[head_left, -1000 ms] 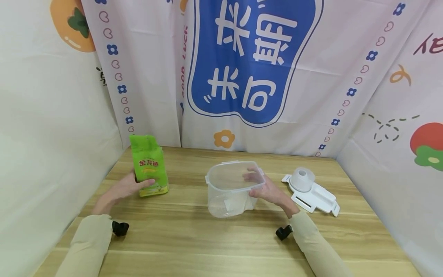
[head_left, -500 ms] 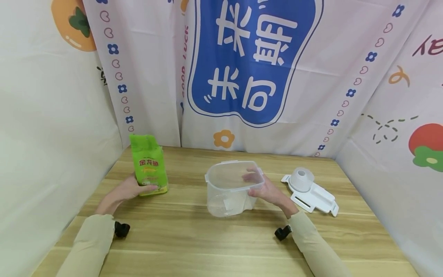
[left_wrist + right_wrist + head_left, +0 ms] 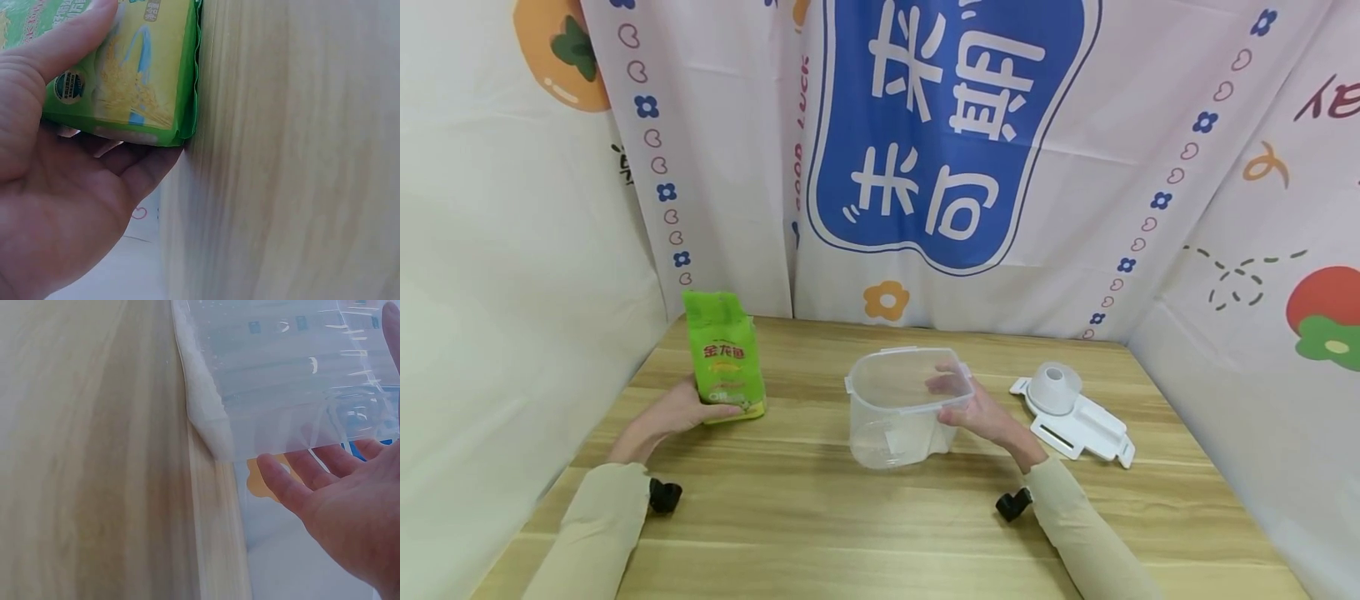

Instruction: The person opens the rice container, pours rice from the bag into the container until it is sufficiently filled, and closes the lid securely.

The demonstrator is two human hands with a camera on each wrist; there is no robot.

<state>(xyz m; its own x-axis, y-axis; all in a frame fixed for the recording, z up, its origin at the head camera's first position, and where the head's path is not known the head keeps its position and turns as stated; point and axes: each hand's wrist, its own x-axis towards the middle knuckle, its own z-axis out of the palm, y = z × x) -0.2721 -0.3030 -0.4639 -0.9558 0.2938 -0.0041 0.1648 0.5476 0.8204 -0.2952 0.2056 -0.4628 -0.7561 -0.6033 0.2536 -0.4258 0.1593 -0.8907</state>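
My left hand (image 3: 681,408) grips a green rice bag (image 3: 724,358) low on its side, at the left of the table. The bag stands upright with its top flap raised. In the left wrist view the thumb lies across the printed front and the fingers go behind the bag (image 3: 140,69). My right hand (image 3: 977,412) holds a clear plastic storage container (image 3: 887,433) by its right side, thumb on the near wall and fingers on the far side. The container has no lid on, and the right wrist view shows a layer of white grains (image 3: 203,394) along its bottom.
A white lid (image 3: 1093,425) with a clear cup (image 3: 1055,390) on it lies to the right of the container. Printed cloth (image 3: 737,167) hangs behind the wooden table (image 3: 820,533) and along both sides.
My left hand has shifted slightly, its thumb now lower on the rice bag. The bag, the container and my right hand stay practically where they were.
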